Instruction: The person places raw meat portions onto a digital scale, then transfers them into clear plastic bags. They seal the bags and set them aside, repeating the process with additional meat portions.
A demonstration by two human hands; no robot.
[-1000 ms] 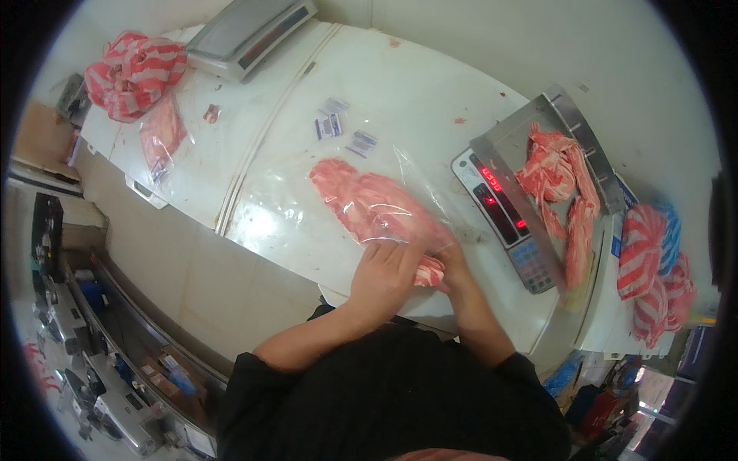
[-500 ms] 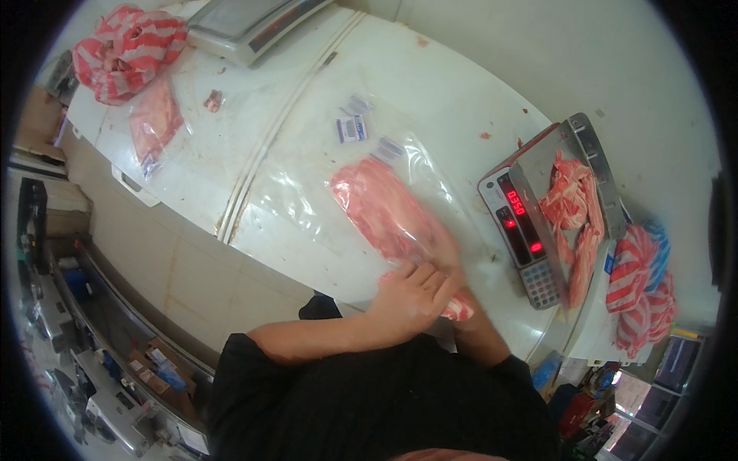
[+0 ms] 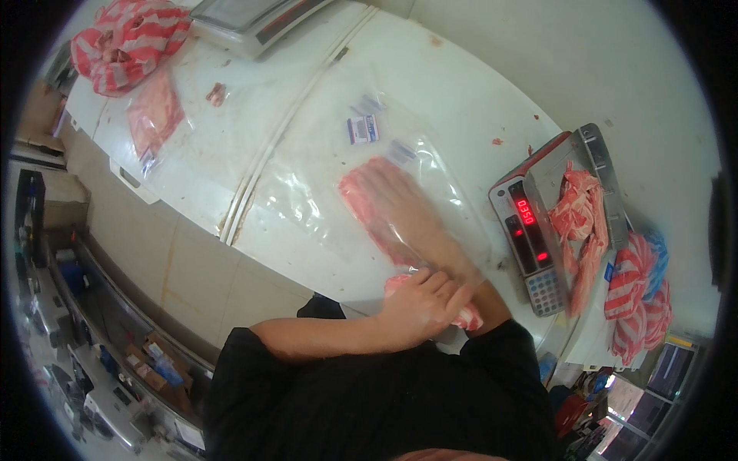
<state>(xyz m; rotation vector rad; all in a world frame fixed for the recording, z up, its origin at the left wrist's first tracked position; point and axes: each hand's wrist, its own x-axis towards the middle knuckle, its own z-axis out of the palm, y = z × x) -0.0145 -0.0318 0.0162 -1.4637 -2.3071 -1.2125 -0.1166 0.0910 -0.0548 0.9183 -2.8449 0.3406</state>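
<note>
Your left hand (image 3: 421, 306) is grasping the clear bag (image 3: 444, 170), ideally steadying it, as your unclenched right hand (image 3: 398, 198) is covering meat (image 3: 360, 201).

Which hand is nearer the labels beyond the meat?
Right: the right hand lies over the meat inside the clear bag, short of the labels; the left hand is farther back, at the bag's near end.

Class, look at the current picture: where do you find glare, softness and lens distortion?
Head view: white glare streaks the clear bag; the right hand, seen through it, looks soft, while the left hand is clearer; the white table's far edge bows inside the dark rim.
</note>
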